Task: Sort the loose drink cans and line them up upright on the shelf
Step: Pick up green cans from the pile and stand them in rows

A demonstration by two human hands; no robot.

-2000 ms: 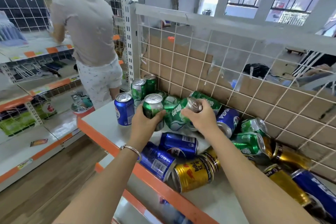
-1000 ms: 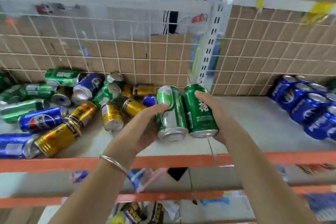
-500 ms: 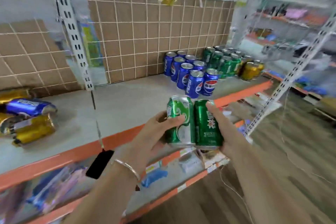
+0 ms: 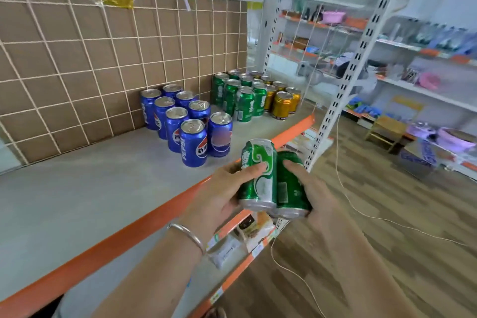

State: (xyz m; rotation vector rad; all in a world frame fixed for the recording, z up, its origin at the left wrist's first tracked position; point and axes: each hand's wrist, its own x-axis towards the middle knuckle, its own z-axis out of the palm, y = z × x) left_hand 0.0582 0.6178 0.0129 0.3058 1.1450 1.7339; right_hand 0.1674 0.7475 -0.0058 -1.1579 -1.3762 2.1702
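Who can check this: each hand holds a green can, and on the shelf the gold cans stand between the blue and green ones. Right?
Not quite. In the head view the green cans stand between the blue cans and the gold cans. The rest holds: the left hand holds a swirl-marked green can, the right hand a dark green can.

Bare forearms; thin, apparently silver bangle (image 4: pixel 186 236) on the left wrist.

Light: bright, even, diffuse across the shelf (image 4: pixel 108 188) | Shadows: faint, soft beside the blue cans (image 4: pixel 193 143) | Glare: can tops glinted | Focus: held green cans (image 4: pixel 259 175) sharp, far racks (image 4: pixel 426 59) smeared | Edges: wide-angle bowing bent the wire grid (image 4: pixel 77 59)
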